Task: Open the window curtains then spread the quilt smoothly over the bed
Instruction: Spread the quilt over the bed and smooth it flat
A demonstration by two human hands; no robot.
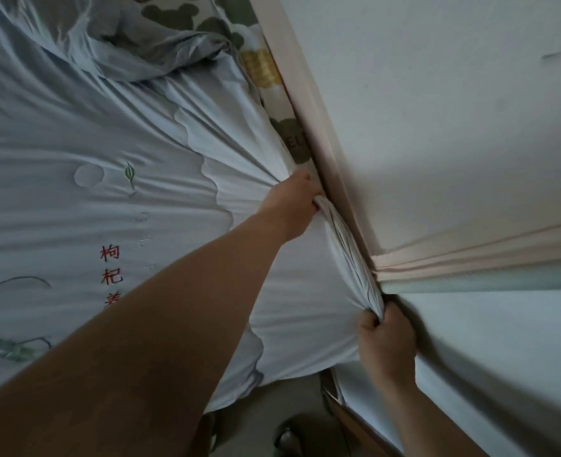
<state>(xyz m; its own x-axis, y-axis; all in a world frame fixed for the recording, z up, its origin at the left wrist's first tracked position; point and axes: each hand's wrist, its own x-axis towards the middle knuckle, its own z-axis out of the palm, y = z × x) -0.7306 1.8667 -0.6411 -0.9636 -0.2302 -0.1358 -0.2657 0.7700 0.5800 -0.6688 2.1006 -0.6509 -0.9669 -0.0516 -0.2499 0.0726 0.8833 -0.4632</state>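
A pale blue quilt (114,153) with embroidered leaves and red characters covers the bed across the left of the view. Its edge is bunched into a tight rope of folds along the wall. My left hand (292,206) grips that bunched edge near the pink trim, arm stretched across the quilt. My right hand (386,338) grips the same edge lower down, at the quilt's corner. Wrinkles fan out from both grips. A crumpled part of the quilt (134,47) lies heaped at the top. No window curtains are in sight.
A white wall (453,120) with pink trim (308,103) runs beside the bed. A sheet with green bear shapes (239,31) shows between quilt and wall. Below, the floor (272,407) and a dark shoe (302,433) are visible beside a white panel (503,341).
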